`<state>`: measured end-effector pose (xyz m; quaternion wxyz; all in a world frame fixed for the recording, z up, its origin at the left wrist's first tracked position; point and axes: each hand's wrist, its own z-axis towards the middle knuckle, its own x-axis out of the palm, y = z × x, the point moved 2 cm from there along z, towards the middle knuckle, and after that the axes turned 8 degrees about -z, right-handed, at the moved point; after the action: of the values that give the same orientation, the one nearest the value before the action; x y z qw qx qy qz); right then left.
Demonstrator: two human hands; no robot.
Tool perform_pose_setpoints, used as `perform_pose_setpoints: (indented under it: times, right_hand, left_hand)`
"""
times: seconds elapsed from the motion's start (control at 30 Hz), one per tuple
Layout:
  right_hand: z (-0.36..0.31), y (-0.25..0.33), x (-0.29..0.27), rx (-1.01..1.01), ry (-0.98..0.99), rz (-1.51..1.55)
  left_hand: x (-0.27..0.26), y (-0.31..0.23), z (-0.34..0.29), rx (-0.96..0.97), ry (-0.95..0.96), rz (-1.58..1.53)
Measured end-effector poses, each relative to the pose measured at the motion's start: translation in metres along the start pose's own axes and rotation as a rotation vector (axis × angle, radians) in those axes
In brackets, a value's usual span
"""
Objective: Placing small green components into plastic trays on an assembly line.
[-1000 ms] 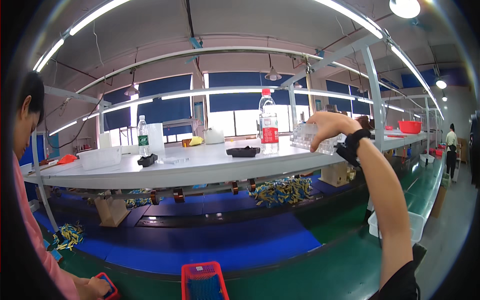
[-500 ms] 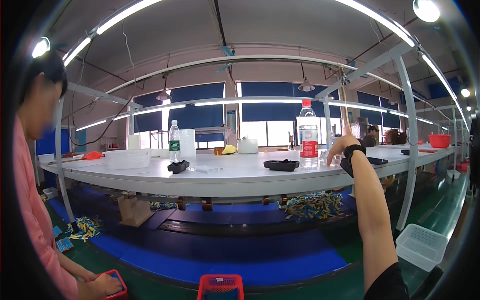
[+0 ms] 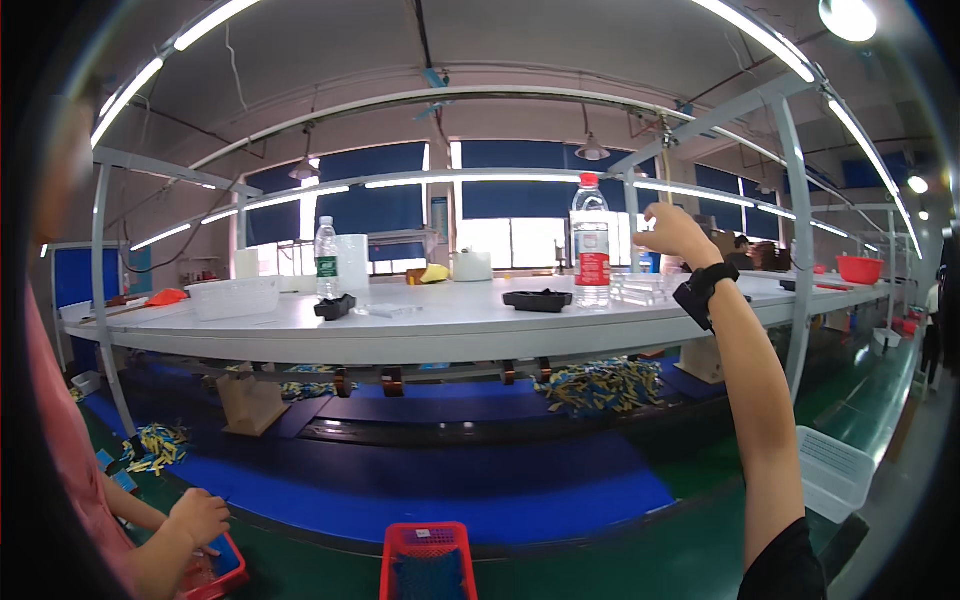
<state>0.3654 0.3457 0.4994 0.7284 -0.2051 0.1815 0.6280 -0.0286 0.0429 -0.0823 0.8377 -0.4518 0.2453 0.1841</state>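
Observation:
My right hand (image 3: 680, 238), a black band on its wrist, is raised over the white shelf (image 3: 400, 342), to the right of a large clear bottle (image 3: 592, 250) with a red cap and red label. Its fingers are curled together; whatever they may hold is too small to make out. Just below it, clear blocks (image 3: 640, 288) lie on the shelf. A pale cord (image 3: 667, 165) hangs behind the hand. Left of the bottle sits a black tray (image 3: 538, 301). My left hand is out of view.
A small bottle (image 3: 327, 262), a black holder (image 3: 335, 307) and a clear bin (image 3: 235, 299) stand farther left. Below are a red basket (image 3: 425, 530) and bundled strips (image 3: 600, 388). At left, a co-worker's hand (image 3: 198, 518) is over another red basket. A metal post (image 3: 795, 250) rises at right.
My right hand has lifted from beside the clear blocks to above them. The view has shifted slightly. The co-worker's hand has risen from the red basket.

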Motion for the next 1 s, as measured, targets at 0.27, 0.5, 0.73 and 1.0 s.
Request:
perform_pose_setpoints:
  times: [0.27,0.5,0.73,1.0]
  right_hand:
    - [-0.338,0.173,-0.049,-0.813,0.679,0.2]
    - [-0.556,0.214,-0.032,-0.9,0.868,0.765]
    - [-0.547,0.208,-0.017,-0.728,0.97,0.659]
    - [-0.581,0.214,-0.007,-0.756,0.948,0.604]
  left_hand:
    - [-0.014,-0.015,0.021,0.02,0.06,0.051]
    - [-0.017,-0.024,-0.008,0.019,-0.07,0.063]
    - [-0.028,-0.03,0.02,0.036,-0.058,0.001]
    - [-0.024,-0.028,0.014,0.004,-0.177,-0.098]
